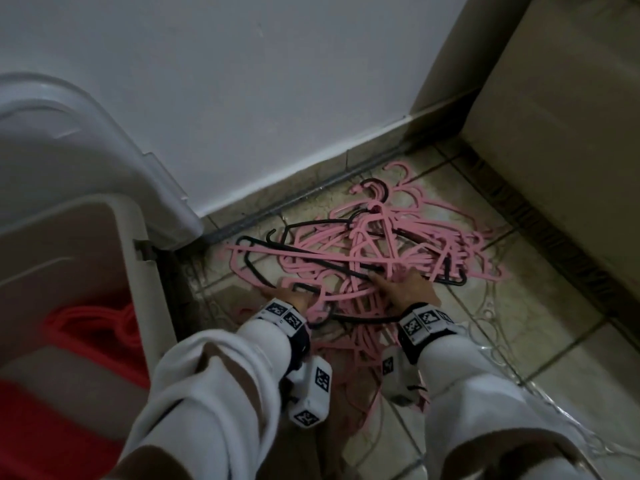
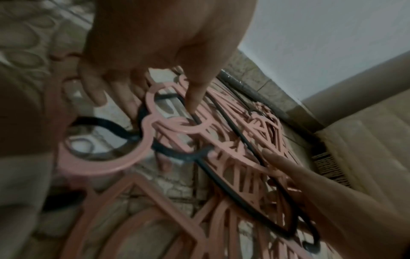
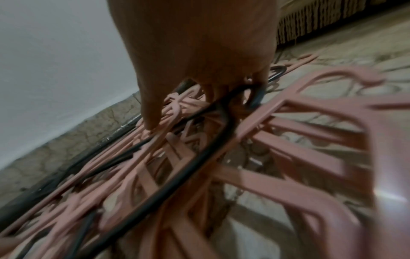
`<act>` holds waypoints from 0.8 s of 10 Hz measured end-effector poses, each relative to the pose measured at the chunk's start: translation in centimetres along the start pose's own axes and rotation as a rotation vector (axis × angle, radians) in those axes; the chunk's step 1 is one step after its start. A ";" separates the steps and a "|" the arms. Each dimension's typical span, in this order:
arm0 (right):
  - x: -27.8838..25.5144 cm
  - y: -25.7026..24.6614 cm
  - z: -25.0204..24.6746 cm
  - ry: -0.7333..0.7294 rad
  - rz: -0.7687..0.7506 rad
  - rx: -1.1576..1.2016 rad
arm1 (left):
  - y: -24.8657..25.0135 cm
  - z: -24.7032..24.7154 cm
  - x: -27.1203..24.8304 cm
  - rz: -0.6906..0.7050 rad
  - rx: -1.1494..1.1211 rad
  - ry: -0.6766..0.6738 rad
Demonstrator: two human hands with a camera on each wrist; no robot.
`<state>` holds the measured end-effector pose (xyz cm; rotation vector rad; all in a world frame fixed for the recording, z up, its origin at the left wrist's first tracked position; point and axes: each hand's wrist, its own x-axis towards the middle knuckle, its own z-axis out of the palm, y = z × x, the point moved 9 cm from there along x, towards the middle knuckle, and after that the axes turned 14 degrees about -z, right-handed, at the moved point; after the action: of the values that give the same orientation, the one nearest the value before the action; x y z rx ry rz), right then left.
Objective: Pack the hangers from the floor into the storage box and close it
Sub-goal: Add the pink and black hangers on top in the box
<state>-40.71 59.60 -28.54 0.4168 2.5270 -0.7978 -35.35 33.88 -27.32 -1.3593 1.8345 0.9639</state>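
Note:
A tangled pile of pink hangers (image 1: 374, 251) with a few black hangers (image 1: 263, 268) lies on the tiled floor by the wall. Both hands are down in its near edge. My left hand (image 1: 291, 296) has its fingers (image 2: 97, 92) curled through pink hooks (image 2: 106, 166) at the left side of the pile. My right hand (image 1: 405, 285) digs into the middle, and a black hanger (image 3: 213, 140) loops around its fingers (image 3: 221, 84). The beige storage box (image 1: 138, 258) stands open at the left with red hangers (image 1: 97, 327) inside. Its grey lid (image 1: 104, 140) leans against the wall.
The white wall (image 1: 277, 81) runs behind the pile, and a beige cardboard-like block (image 1: 571, 133) stands at the right. A clear plastic sheet (image 1: 540, 403) lies on the floor tiles at the lower right.

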 end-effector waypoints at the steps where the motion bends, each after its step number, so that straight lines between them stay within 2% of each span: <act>1: 1.1 0.5 0.3 0.032 -0.017 0.157 | -0.1 2.2 2.7 0.016 -0.029 -0.079; 2: 1.7 1.5 -0.1 0.002 -0.025 0.216 | 0.0 3.4 2.1 0.026 -0.161 -0.184; 3: 1.7 2.2 -2.0 0.049 -0.068 0.284 | 0.5 3.7 0.7 0.022 -0.182 -0.214; 4: 1.4 2.7 -4.3 0.159 -0.099 0.325 | 1.8 4.1 -0.8 0.068 -0.243 -0.245; 5: 0.7 2.3 -6.8 0.278 -0.147 0.323 | 3.5 3.8 -2.6 0.142 -0.309 -0.268; 8: -3.9 -0.6 -14.1 0.475 -0.253 0.407 | 7.2 0.6 -9.9 0.440 -0.356 -0.327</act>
<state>-42.30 66.96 -16.03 0.4653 2.8845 -1.4732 -39.81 40.61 -18.11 -0.9192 1.7915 1.6993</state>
